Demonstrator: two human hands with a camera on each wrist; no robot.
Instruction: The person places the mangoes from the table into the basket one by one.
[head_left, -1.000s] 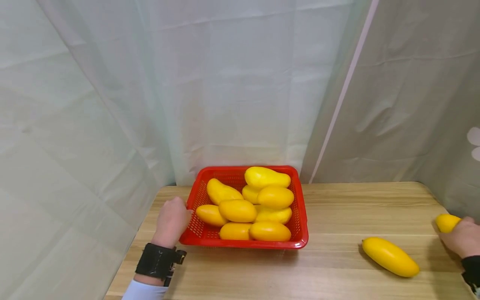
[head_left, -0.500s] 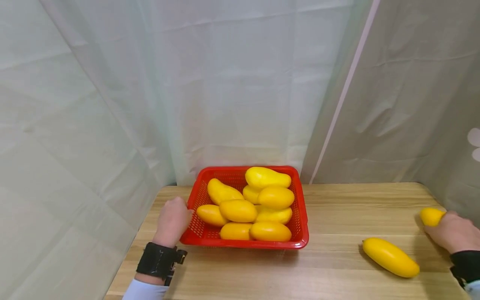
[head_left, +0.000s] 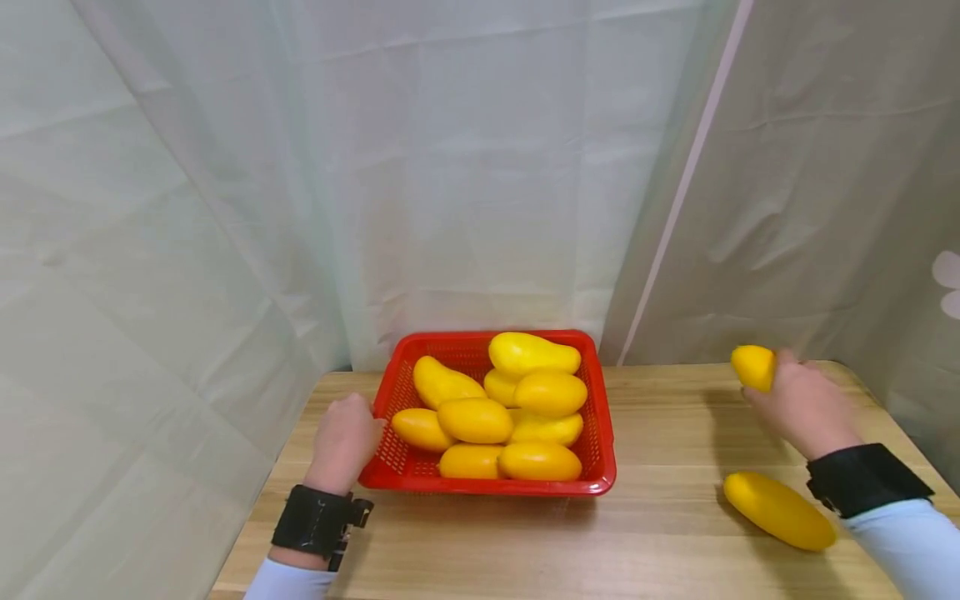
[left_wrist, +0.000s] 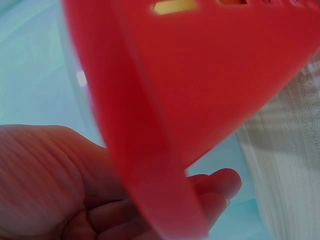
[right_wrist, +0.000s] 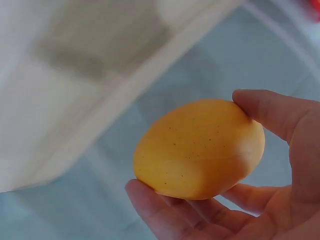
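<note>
My left hand [head_left: 345,442] grips the left rim of a red plastic basket [head_left: 480,485]. In the left wrist view its fingers [left_wrist: 215,185] curl beneath the basket's rim, which hides part of them. Inside the basket lies a heap of several yellow mangoes [head_left: 476,421]. Over the right part of the table, my right hand [head_left: 810,408] holds another mango [right_wrist: 197,150] above the wood, thumb on one side and fingers on the other. Below that hand, one more mango [head_left: 780,510] lies on the table, partly in shadow.
The wooden table [head_left: 667,533] carries the basket left of its middle, close to the back edge. A pale curtain [head_left: 480,183] hangs behind the table and along both sides. Bare wood shows between the basket and the loose mango.
My right hand has lifted its mango off the far right of the table and carried it left and upward. My left hand and the basket have stayed in place.
</note>
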